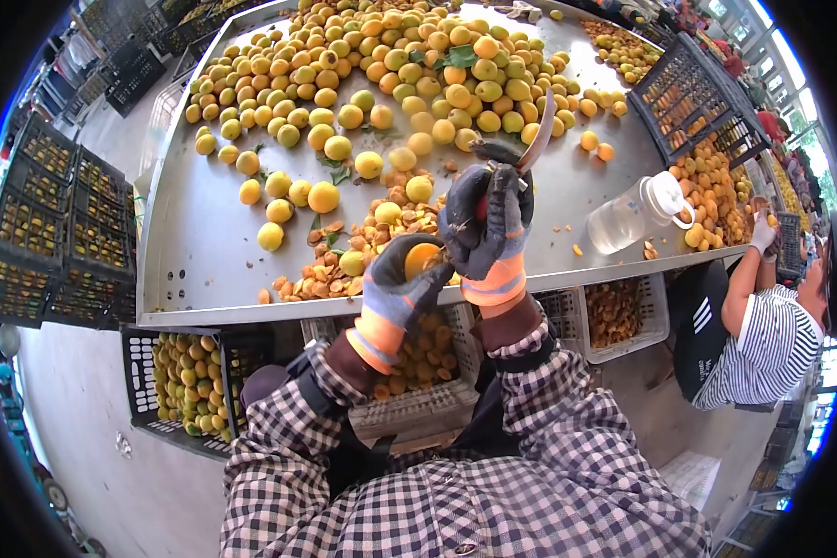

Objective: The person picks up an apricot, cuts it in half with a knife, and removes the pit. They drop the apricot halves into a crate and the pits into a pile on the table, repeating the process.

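My left hand [395, 293], in a dark glove with an orange cuff, is closed around an orange-yellow apricot [422, 261]. Close beside it, my right hand [488, 223] grips a knife [540, 132] whose curved blade points up and away from me. The right fingertips are near the apricot; whether they touch it I cannot make out. Under and beside my hands lie brown-orange apricot scraps [330, 272] with a few whole fruits among them. Beyond them, a large heap of yellow-green apricots [363, 56] covers the far part of the metal table [195, 270].
A clear water bottle [623, 221] leans at right. Below the table edge are a crate of apricots [191, 381], another light crate [418, 409] and a white basket of scraps [623, 316]. A tilted black crate [688, 98] and a co-worker in stripes [763, 344] are at right.
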`<control>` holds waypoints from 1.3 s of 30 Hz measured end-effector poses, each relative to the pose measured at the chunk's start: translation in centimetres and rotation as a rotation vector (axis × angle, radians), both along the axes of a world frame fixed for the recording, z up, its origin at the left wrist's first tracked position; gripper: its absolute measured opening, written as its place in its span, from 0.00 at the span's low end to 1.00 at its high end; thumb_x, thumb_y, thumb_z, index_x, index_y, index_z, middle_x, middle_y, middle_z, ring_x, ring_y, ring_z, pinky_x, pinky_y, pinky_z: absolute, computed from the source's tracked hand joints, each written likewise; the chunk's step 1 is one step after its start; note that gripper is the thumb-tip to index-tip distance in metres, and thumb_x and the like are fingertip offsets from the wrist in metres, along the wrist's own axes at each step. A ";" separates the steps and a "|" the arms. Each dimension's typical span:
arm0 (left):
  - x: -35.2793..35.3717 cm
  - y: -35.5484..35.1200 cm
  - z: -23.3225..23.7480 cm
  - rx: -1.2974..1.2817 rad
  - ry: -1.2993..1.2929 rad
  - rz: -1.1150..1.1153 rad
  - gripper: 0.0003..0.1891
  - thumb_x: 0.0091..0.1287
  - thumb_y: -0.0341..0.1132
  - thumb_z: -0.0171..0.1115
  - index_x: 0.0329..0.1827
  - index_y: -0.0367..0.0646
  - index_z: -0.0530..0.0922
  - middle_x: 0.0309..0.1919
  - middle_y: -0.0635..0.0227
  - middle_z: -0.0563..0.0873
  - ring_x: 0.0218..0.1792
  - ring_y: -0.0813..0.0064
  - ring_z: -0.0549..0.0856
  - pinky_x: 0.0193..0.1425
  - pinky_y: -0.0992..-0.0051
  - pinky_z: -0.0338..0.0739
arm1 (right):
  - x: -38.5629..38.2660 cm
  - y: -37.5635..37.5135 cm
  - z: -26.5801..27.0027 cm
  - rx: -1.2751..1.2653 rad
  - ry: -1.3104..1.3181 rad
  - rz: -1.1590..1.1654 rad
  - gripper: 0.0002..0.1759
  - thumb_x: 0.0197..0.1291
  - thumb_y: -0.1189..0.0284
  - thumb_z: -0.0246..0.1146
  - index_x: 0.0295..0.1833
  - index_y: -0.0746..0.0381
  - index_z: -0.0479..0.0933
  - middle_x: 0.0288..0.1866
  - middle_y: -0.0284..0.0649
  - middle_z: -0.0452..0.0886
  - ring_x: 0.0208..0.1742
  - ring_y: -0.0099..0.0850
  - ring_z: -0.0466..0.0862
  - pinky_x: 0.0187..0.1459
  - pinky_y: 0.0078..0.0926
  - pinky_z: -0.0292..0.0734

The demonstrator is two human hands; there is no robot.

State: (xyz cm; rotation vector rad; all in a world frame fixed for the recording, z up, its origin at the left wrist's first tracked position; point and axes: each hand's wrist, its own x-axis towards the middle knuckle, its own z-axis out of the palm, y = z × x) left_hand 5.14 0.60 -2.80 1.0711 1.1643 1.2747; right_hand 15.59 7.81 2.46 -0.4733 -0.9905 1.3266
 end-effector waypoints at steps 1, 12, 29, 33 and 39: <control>0.7 -0.4 -0.4 0.135 -0.045 0.124 0.18 0.59 0.27 0.71 0.52 0.37 0.78 0.46 0.68 0.83 0.46 0.79 0.80 0.53 0.76 0.76 | 0.0 -0.2 0.4 0.042 -0.084 -0.101 0.18 0.75 0.56 0.50 0.47 0.61 0.71 0.17 0.33 0.66 0.12 0.19 0.60 0.14 0.17 0.55; -2.2 0.2 -1.6 0.150 0.216 -0.378 0.18 0.61 0.30 0.70 0.54 0.41 0.79 0.48 0.63 0.85 0.51 0.70 0.83 0.56 0.71 0.77 | 1.0 -1.6 1.1 -0.151 -0.121 0.583 0.22 0.65 0.65 0.61 0.58 0.70 0.72 0.25 0.29 0.73 0.24 0.16 0.71 0.28 0.12 0.66; 0.4 -1.3 -0.5 0.325 0.358 0.066 0.23 0.56 0.25 0.70 0.55 0.37 0.73 0.47 0.54 0.81 0.50 0.59 0.83 0.55 0.69 0.76 | 0.5 -0.8 0.1 -0.276 0.089 0.227 0.10 0.73 0.61 0.53 0.45 0.55 0.72 0.20 0.31 0.70 0.15 0.19 0.65 0.14 0.17 0.58; -0.2 -1.2 0.2 0.266 0.319 -0.079 0.25 0.55 0.25 0.69 0.57 0.38 0.72 0.48 0.55 0.82 0.52 0.59 0.83 0.55 0.68 0.77 | 0.4 -1.5 0.0 -0.138 0.015 0.341 0.10 0.71 0.67 0.56 0.52 0.60 0.73 0.28 0.28 0.75 0.26 0.18 0.74 0.26 0.14 0.69; -0.5 -0.8 0.3 0.308 0.301 -0.131 0.28 0.54 0.24 0.69 0.59 0.38 0.71 0.51 0.57 0.82 0.54 0.58 0.82 0.57 0.67 0.76 | -0.2 -0.6 -1.2 -0.375 0.165 0.187 0.12 0.71 0.67 0.57 0.53 0.62 0.76 0.17 0.32 0.73 0.12 0.19 0.66 0.12 0.18 0.56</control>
